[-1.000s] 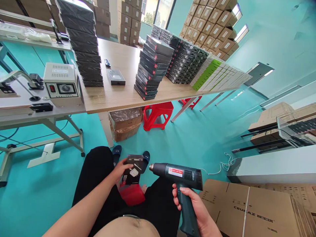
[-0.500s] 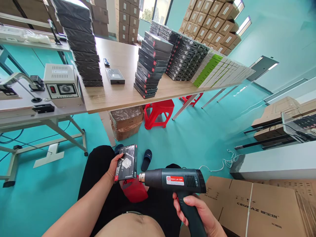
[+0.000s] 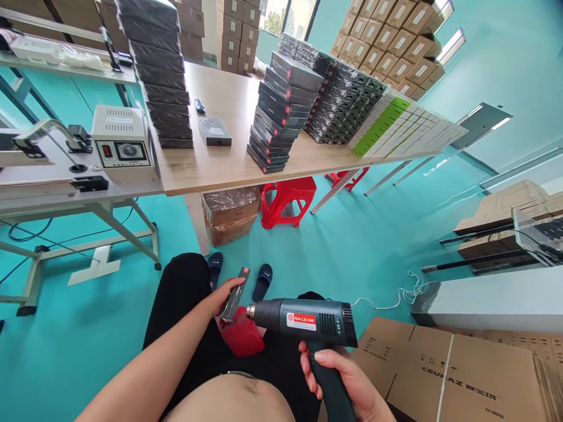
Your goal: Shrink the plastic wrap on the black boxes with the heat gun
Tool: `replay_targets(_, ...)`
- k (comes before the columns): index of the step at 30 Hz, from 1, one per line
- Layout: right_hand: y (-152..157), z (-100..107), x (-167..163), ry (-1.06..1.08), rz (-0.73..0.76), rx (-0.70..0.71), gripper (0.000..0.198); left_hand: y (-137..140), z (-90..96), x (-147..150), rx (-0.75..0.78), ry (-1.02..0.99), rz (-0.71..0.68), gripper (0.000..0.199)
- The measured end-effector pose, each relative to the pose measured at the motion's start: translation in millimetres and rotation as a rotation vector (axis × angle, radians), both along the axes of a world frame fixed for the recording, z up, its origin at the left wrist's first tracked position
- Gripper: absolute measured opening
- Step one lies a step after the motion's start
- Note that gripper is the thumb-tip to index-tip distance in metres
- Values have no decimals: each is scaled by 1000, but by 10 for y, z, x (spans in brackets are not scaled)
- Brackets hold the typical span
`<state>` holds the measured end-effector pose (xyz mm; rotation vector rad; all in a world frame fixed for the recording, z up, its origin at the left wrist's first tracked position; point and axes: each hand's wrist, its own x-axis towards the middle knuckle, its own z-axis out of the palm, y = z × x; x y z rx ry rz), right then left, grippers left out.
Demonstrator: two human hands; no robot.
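Observation:
My left hand (image 3: pixel 223 295) grips a thin black box (image 3: pixel 234 298), turned so that a narrow side faces up at me. In my right hand (image 3: pixel 332 369) is a dark green heat gun (image 3: pixel 303 319), its fingers wrapped round the handle. The gun's metal nozzle points left, a short way from the box's near end. Below them, between my legs, shows a red stool seat (image 3: pixel 241 337).
Ahead stands a wooden table (image 3: pixel 211 170) bearing a tall stack of wrapped black packs (image 3: pixel 165 94), another stack of boxes (image 3: pixel 281 117) and a single flat box (image 3: pixel 214 131). A beige control unit (image 3: pixel 123 143) sits left. Cartons (image 3: pixel 404 363) lie at my right.
My left hand has turned the box from its broad printed face to a narrow side. The heat gun has shifted slightly left, and the whole view has swung a little left.

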<state>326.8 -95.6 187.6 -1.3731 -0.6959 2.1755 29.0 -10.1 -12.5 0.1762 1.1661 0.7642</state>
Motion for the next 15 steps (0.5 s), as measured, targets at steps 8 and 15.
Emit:
replay_targets(8, 11, -26, -147, -61, 151, 33, 32, 12, -61, 46, 25, 344, 34, 84)
replay_targets(15, 185, -64, -324, -112, 150, 66, 31, -30, -90, 54, 29, 182, 86, 75)
